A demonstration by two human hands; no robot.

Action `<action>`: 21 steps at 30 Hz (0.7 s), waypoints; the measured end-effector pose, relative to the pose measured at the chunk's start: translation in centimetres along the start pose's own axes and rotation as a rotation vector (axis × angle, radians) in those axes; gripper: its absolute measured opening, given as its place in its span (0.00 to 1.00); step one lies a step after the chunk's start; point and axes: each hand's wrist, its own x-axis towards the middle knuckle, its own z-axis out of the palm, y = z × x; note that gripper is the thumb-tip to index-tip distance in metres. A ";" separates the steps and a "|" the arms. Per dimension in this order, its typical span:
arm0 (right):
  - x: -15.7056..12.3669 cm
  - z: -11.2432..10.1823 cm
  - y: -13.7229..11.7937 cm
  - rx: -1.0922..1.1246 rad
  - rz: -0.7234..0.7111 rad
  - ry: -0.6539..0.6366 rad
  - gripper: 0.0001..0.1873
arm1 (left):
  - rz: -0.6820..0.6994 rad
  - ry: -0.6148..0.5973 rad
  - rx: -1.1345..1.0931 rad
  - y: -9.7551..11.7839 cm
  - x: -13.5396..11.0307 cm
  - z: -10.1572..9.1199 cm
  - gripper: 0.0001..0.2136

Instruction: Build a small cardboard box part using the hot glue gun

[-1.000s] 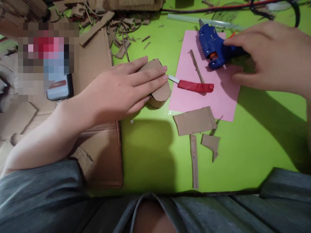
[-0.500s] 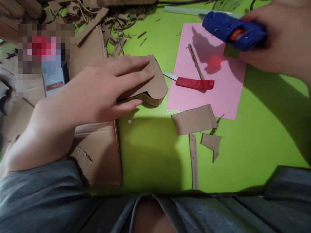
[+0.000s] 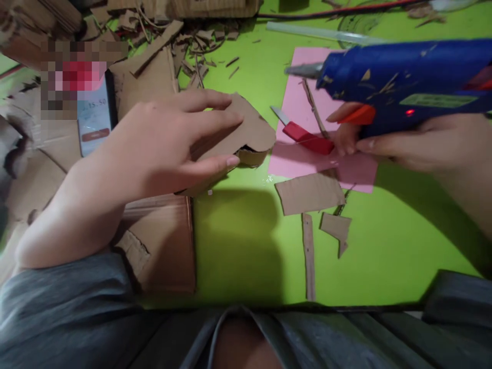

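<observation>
My left hand [image 3: 180, 136] spans a cut cardboard piece [image 3: 253, 123], fingers stretched over its top and thumb along its near edge. This piece has a rounded end and appears layered, with a dark gap in its near side. In my right hand [image 3: 418, 138] is a blue hot glue gun [image 3: 392, 74] with an orange trigger and a lit red light. Its metal nozzle points left, above the pink paper [image 3: 282, 161]. Below the gun, the fingertips are close to a red-handled knife [image 3: 307, 138]; whether they touch it is unclear. A thin strand runs between the cardboard and these fingers.
Near the paper lie a cardboard rectangle [image 3: 311, 193], a narrow strip [image 3: 308, 256] and a small scrap [image 3: 336, 225]. Cardboard sheets [image 3: 169, 246] and a phone [image 3: 96, 118] are at left. Scraps [image 3: 200, 43] and a clear glue stick [image 3: 323, 33] lie farther back.
My right hand has brought the glue gun lower and nearer, turning it side-on. The knife has swung so its blade points up-left. The cardboard piece has shifted and tilted under my left hand.
</observation>
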 end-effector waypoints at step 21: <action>-0.8 0.0 2.1 -0.090 -0.010 -0.047 0.11 | -0.022 0.061 -0.267 -2.1 1.0 -1.1 0.24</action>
